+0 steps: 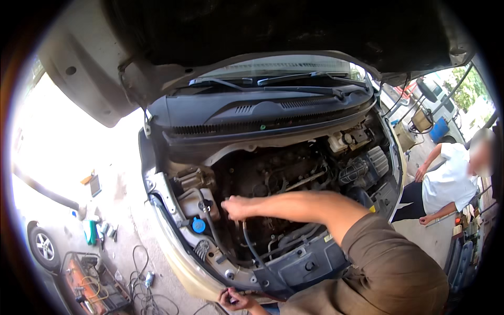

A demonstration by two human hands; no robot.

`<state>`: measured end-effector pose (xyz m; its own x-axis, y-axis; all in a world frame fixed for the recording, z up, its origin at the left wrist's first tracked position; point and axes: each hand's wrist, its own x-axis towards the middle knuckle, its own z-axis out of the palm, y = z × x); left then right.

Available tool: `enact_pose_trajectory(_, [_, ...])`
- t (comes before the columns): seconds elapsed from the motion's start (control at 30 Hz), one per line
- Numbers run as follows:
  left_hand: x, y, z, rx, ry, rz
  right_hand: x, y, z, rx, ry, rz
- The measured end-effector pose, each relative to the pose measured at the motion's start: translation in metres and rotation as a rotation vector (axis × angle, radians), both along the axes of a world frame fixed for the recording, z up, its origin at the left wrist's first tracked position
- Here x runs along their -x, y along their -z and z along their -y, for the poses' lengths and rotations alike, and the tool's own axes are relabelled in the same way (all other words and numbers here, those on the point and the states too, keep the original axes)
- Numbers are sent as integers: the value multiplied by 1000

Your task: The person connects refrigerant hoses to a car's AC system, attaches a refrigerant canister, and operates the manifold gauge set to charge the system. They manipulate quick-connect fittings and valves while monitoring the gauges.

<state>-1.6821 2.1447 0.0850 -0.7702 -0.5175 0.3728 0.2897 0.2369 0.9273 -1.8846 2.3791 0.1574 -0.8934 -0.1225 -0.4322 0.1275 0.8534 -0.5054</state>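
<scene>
My right arm, in a brown sleeve, reaches from the lower right across the engine bay [278,173] of a car with its hood up. My right hand [239,208] is closed around the upper end of a thin grey hose [251,242], which runs down toward the front panel. Just left of that hand stand a whitish fluid reservoir [191,205] and a blue cap [198,226]. At the lower edge, by the front bumper [197,283], my left hand [234,299] has curled fingers around something small and dark, too small to make out.
The raised hood [252,31] hangs overhead. A person in a white shirt [446,181] stands at the right side of the car. Cables [144,286] and an orange toolbox-like case [86,283] lie on the ground at left, near a car wheel [44,247].
</scene>
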Motion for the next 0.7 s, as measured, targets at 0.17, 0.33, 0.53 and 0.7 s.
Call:
enact_pose_trajectory(0.17, [5,-18,-1,-17,32,38,-62,-104,-35,393,225,-96])
enact_pose_trajectory(0.33, [6,-14,5,-183,61,44,-197,-108,-59,1550,922,-492])
enact_pose_trajectory(0.53, [-17,-100,-49,-516,509,138,-319,-139,-89,1991,757,-417])
enact_pose_trajectory(0.7, [-103,-177,-169,-528,1310,359,-383,-149,-78,1327,696,-705])
